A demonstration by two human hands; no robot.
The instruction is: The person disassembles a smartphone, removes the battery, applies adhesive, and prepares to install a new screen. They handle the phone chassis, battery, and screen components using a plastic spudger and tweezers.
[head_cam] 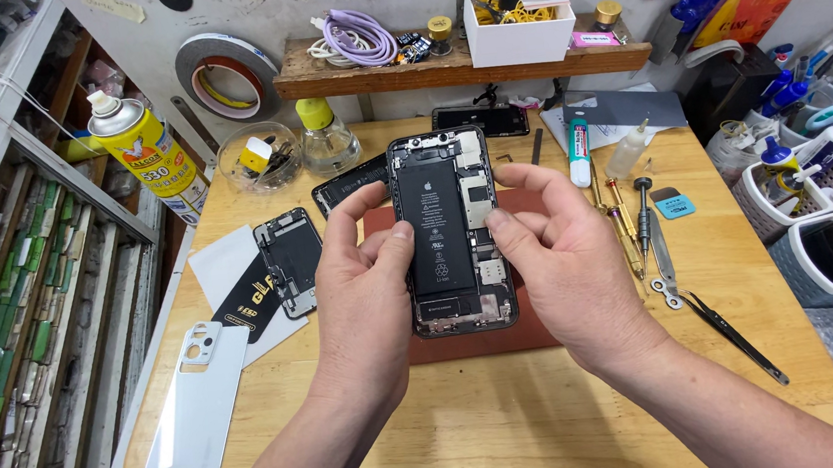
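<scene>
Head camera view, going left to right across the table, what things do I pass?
White phone back cover → left hand → opened phone → right hand → screwdrivers → black tweezers → white basket.

Bright, even, sharp; edges bowed

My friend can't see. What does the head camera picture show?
Two bare hands, left hand and right hand, hold an opened phone with its black battery showing, above a wooden table. Tweezers and screwdrivers lie to the right.
</scene>
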